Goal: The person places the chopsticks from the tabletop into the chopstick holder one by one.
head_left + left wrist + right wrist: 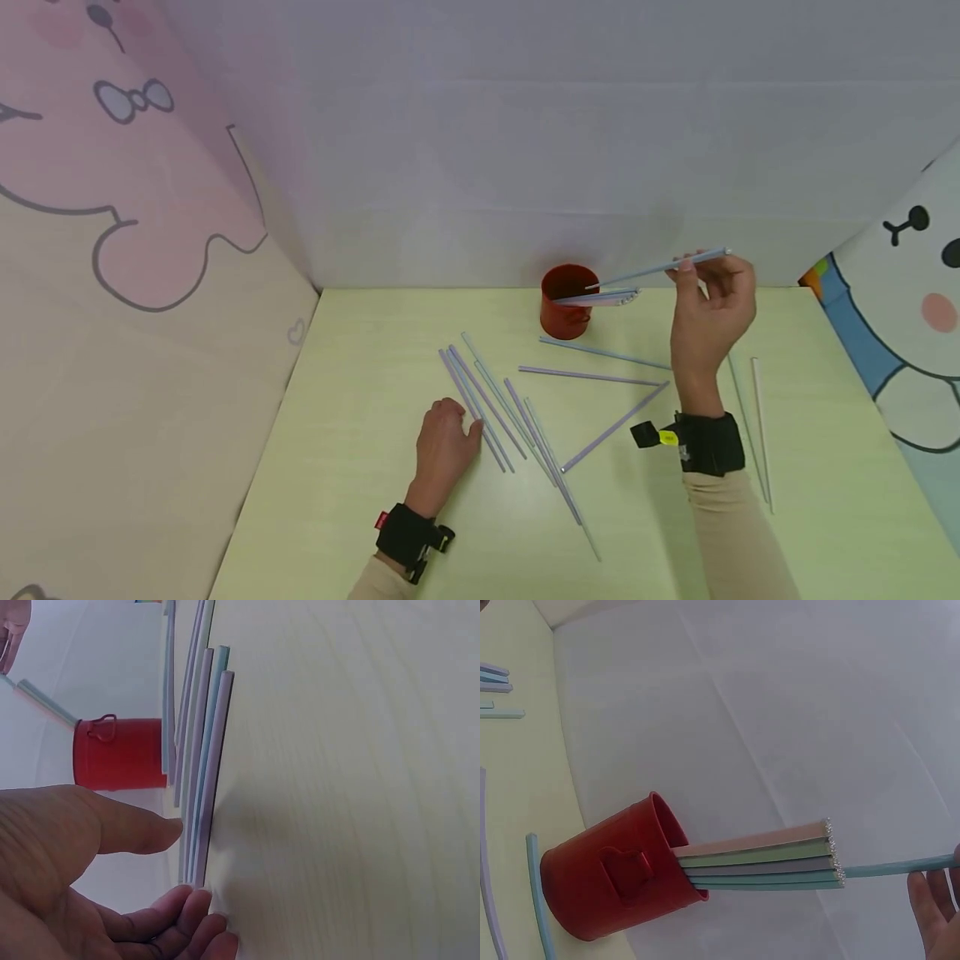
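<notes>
My right hand [705,329] pinches a thin pale-blue stick [645,271] near its outer end, the other end reaching toward the small red bucket [564,323]. Several pastel sticks [757,855] lean out of that bucket, in pink, green, purple and blue. Down on the table, my left hand [444,446] rests beside a loose group of purple, blue and green sticks [487,408]. In the left wrist view, its thumb [142,832] and fingertips lie close to the ends of these sticks, spread apart; whether they touch is unclear.
Between the hands lie a blue stick [600,352] and two purple ones, one of them slanted [615,427]. A green and a white stick [762,433] lie right of my right arm. A pale wall stands behind the bucket at the table's [337,367] back edge.
</notes>
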A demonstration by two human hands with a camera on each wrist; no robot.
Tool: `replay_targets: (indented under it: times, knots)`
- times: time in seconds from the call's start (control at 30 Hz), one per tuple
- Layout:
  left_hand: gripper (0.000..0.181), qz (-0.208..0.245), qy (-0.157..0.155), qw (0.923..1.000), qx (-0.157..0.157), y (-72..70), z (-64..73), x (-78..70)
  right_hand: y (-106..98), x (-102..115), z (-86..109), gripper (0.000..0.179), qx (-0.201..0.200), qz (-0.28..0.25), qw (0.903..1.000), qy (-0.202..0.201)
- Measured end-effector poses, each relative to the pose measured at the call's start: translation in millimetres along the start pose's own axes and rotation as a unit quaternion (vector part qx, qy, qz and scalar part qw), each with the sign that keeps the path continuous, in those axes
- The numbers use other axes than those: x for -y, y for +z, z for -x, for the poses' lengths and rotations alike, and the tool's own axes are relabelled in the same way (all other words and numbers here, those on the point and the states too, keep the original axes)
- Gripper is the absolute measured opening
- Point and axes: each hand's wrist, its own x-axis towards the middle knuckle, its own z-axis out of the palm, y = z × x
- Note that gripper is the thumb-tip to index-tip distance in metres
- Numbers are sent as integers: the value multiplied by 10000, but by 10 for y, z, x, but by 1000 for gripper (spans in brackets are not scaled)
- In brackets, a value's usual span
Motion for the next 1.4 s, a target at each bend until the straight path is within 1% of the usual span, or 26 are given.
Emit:
replay_targets:
  times: [0.07, 0.17, 0.2, 0.23, 0.43, 0.53, 0.63, 0.73, 0.87, 1.1, 1.2, 1.3, 1.33, 1.4]
  knots:
    - [28, -24, -83, 9999, 135, 5, -3, -19, 11, 9, 21, 18, -13, 38, 10000, 63]
    - [28, -90, -70, 9997, 210, 19, -7, -32, 17, 8, 47, 19, 43, 168, 9998, 91]
    - [27, -105, -60, 9997, 235, 21, -7, -36, 17, 4, 54, 18, 36, 122, 9998, 153]
    - [27, -123, -50, 9996, 256, 21, -7, -40, 13, -4, 61, 18, 101, 203, 9997, 114]
    - [24, -157, 52, 9996, 246, 21, -23, -58, -15, -61, 94, 17, 403, 400, 9984, 82]
    - [23, -169, 73, 9995, 261, 37, -24, -53, -29, -90, 108, 17, 417, 375, 9982, 213]
    - [22, -198, 58, 9994, 276, 55, -25, -48, -65, -147, 117, 18, 498, 562, 9970, 169]
    - [22, -196, 51, 9995, 257, 63, -30, -48, -110, -221, 116, 19, 502, 709, 9962, 119]
    - [20, -197, 44, 9995, 243, 68, -39, -50, -149, -279, 110, 18, 386, 697, 9966, 231]
    - [16, -322, 66, 9992, 207, 66, -72, -78, -236, -219, 154, 15, 281, 896, 9955, 102]
    - [19, -392, -70, 9989, 255, 67, -86, -92, -296, -191, 203, 15, 162, 834, 9962, 209]
    - [23, -470, -260, 9980, 323, 50, -90, -103, -363, -183, 266, 17, 154, 1005, 9946, 225]
    - [24, -508, -330, 9976, 339, 44, -91, -105, -382, -185, 286, 17, 108, 943, 9950, 300]
    - [25, -556, -451, 9968, 360, 24, -87, -105, -423, -189, 331, 17, 128, 1016, 9942, 331]
